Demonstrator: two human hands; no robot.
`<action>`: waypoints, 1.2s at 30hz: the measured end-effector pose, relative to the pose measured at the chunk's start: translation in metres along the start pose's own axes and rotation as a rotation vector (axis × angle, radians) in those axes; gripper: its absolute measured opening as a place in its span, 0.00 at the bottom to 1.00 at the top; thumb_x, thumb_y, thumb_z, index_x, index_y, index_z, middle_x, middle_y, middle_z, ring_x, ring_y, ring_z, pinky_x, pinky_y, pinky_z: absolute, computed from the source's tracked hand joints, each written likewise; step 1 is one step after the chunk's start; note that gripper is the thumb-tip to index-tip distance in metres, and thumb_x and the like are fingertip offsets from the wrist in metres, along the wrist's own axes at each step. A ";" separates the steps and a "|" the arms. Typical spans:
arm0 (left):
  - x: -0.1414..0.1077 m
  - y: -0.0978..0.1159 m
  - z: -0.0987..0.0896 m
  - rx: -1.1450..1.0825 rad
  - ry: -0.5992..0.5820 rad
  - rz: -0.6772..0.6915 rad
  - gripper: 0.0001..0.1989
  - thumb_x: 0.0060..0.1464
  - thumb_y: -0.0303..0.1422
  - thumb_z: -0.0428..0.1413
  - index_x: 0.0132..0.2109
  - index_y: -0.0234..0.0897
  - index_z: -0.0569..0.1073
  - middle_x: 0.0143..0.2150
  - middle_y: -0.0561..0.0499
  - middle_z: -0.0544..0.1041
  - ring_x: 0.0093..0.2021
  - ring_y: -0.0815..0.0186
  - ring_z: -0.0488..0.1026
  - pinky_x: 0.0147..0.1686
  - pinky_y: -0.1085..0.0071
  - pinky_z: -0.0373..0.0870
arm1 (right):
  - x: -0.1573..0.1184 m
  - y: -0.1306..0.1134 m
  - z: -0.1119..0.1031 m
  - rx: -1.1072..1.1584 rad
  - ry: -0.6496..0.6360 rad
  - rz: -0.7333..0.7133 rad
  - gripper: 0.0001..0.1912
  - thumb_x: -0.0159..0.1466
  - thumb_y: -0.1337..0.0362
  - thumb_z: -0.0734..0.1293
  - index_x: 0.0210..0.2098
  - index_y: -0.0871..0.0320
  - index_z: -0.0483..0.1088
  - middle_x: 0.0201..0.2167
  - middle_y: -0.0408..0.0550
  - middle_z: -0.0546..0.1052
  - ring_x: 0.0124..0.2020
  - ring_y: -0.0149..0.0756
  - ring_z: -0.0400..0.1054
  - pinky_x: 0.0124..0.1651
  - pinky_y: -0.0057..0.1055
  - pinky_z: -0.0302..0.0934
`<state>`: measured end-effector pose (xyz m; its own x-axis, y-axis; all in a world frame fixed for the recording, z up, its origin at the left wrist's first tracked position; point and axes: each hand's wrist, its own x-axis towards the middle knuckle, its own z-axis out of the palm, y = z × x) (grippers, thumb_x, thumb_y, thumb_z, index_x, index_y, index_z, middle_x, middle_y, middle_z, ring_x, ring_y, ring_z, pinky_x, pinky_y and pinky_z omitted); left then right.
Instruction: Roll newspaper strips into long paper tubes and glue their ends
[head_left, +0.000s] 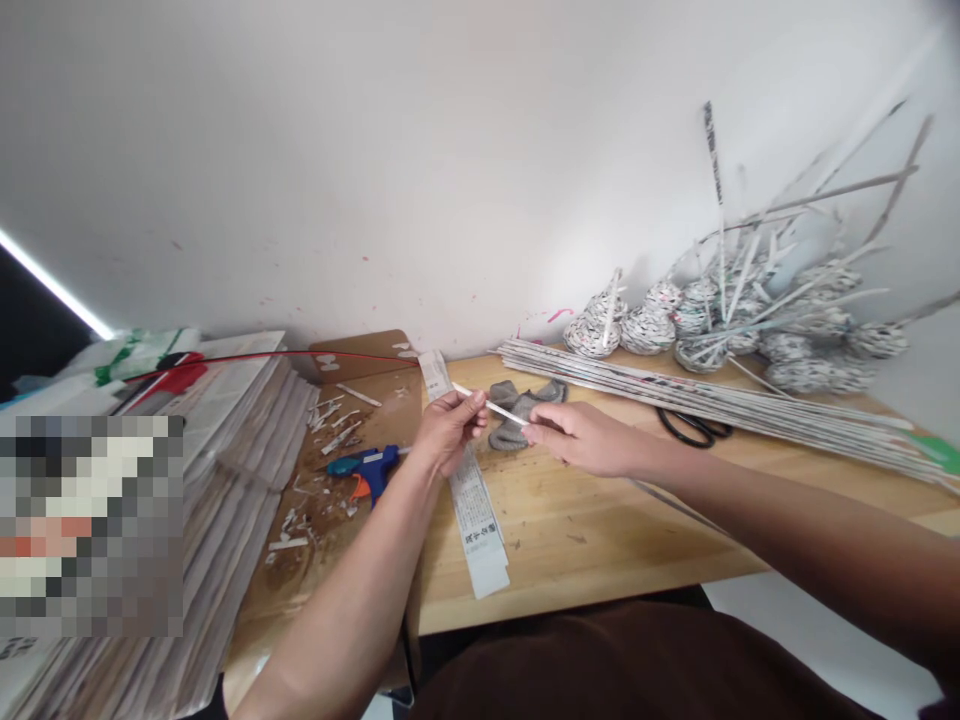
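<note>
A thin rolled paper stick (501,409) stretches between my two hands above the table. My left hand (452,425) pinches it near its upper left end. At the other end, the fingers of my right hand (564,432) are closed on it. Beneath my left hand lies a long strip of newspaper (476,520), its upper part partly covered by the hand. A grey cloth, perhaps a glove (541,402), rests on the table behind the stick.
A blue glue gun (369,468) lies among paper scraps on a brown board (405,425). Stacked newspapers (247,500) stand left. At right are a bundle of paper sticks (697,400), black scissor handles (694,432) and several woven paper gourd shapes (649,328) by the wall.
</note>
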<state>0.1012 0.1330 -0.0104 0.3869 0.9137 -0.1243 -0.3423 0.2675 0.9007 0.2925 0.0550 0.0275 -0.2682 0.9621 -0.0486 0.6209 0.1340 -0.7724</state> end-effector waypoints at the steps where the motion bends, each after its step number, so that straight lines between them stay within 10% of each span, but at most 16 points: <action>1: 0.000 0.000 0.000 0.003 -0.011 -0.006 0.17 0.37 0.37 0.69 0.31 0.29 0.76 0.21 0.53 0.71 0.22 0.76 0.67 0.19 0.81 0.60 | 0.001 0.000 0.001 -0.029 0.034 -0.042 0.16 0.66 0.52 0.60 0.31 0.58 0.67 0.23 0.43 0.69 0.25 0.30 0.62 0.30 0.28 0.54; 10: -0.003 0.001 0.000 -0.036 -0.132 0.048 0.13 0.43 0.35 0.67 0.35 0.30 0.78 0.22 0.53 0.72 0.23 0.75 0.69 0.22 0.81 0.64 | 0.002 0.011 0.003 0.900 -0.472 0.197 0.19 0.66 0.48 0.58 0.28 0.57 0.58 0.11 0.30 0.52 0.14 0.26 0.52 0.28 0.28 0.58; 15: -0.004 0.001 0.001 0.001 -0.105 0.032 0.13 0.41 0.34 0.68 0.33 0.31 0.77 0.21 0.53 0.73 0.22 0.75 0.69 0.20 0.81 0.64 | 0.004 0.007 0.006 0.719 -0.251 0.111 0.19 0.65 0.48 0.61 0.31 0.59 0.63 0.13 0.34 0.60 0.16 0.26 0.55 0.25 0.27 0.58; 21: -0.004 0.003 0.000 0.009 -0.119 0.065 0.15 0.37 0.36 0.70 0.30 0.31 0.76 0.20 0.53 0.73 0.21 0.74 0.69 0.20 0.80 0.64 | 0.002 0.009 0.009 0.968 -0.549 0.165 0.21 0.67 0.46 0.56 0.27 0.56 0.56 0.10 0.31 0.54 0.14 0.27 0.55 0.31 0.33 0.63; 30: -0.002 0.003 0.001 0.078 -0.032 0.054 0.17 0.35 0.36 0.70 0.30 0.30 0.76 0.20 0.53 0.73 0.20 0.74 0.68 0.18 0.80 0.61 | -0.003 -0.003 0.004 -0.130 0.087 -0.145 0.12 0.66 0.57 0.60 0.32 0.58 0.65 0.26 0.43 0.68 0.27 0.31 0.61 0.34 0.29 0.53; 36: -0.004 0.003 0.001 0.065 -0.097 0.029 0.14 0.36 0.35 0.70 0.30 0.31 0.77 0.20 0.53 0.72 0.20 0.75 0.67 0.19 0.80 0.61 | -0.001 0.011 0.002 0.495 -0.358 0.028 0.20 0.69 0.50 0.52 0.30 0.57 0.59 0.15 0.32 0.53 0.16 0.27 0.55 0.28 0.29 0.59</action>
<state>0.0997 0.1295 -0.0071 0.4598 0.8860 -0.0602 -0.2990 0.2183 0.9290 0.2981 0.0550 0.0174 -0.5413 0.8124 -0.2166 0.2382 -0.0988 -0.9662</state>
